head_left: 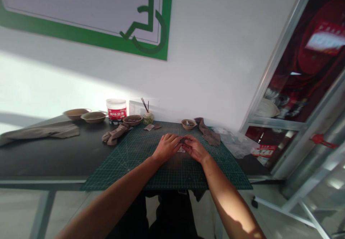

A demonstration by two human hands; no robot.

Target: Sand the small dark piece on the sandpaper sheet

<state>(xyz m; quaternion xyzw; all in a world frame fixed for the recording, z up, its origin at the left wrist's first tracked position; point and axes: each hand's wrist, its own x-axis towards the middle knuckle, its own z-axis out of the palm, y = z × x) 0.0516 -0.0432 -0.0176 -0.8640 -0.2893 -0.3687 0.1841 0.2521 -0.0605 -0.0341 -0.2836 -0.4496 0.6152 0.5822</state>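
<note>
Over the green cutting mat, my left hand and my right hand meet with fingertips almost touching. Both are closed, fingers bent around a small dark piece that is mostly hidden and too small to name. Just under the fingers, a small white printed piece shows; whether it lies on the mat or is held I cannot tell. Beyond my hands are a small flat packet and a brown flat piece. A small bowl with something pale in it stands behind my right hand.
A grey-brown cloth and clear plastic bag lie at the right. Leftward stand a bowl with small items, a red-labelled tub, a jar with sticks, two more bowls, a crumpled cloth and a long cloth.
</note>
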